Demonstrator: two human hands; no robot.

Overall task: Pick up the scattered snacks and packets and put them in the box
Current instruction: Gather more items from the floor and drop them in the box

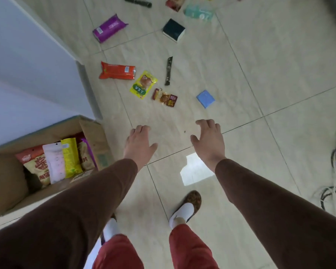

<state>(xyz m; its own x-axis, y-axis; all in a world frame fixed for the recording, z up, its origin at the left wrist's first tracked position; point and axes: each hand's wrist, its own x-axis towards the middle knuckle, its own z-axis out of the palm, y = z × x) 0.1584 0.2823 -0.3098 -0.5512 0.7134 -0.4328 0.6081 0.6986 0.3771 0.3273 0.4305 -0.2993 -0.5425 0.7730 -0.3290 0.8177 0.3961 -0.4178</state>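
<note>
Left hand: the left hand [139, 143] is stretched forward above the floor, fingers loosely curved and spread, holding nothing.
Right hand: the right hand [209, 139] is stretched forward beside it, fingers relaxed and apart, also holding nothing.
Box: the open brown cardboard box [6, 183] stands on the floor to the left of the left arm, against the pale wall [27, 65]. Inside are several packets standing upright, among them a yellow packet [71, 158] and a white-pink packet [53, 164].
Near snacks: in front of the hands lie an orange-red plastic packet [117, 70], a yellow-green pouch [143, 84], a small red-brown sachet [164, 97], a thin dark stick packet [168, 70] and a small blue square pack [205, 98].
Far snacks: further away lie a purple packet [109, 28], a dark green block-shaped pack [174, 30] and a pale green tissue pack [199, 13].
Floor: beige tiles [260, 74] with dark joints.
Feet: one brown patterned slipper [190, 202] with a white sock is visible.
</note>
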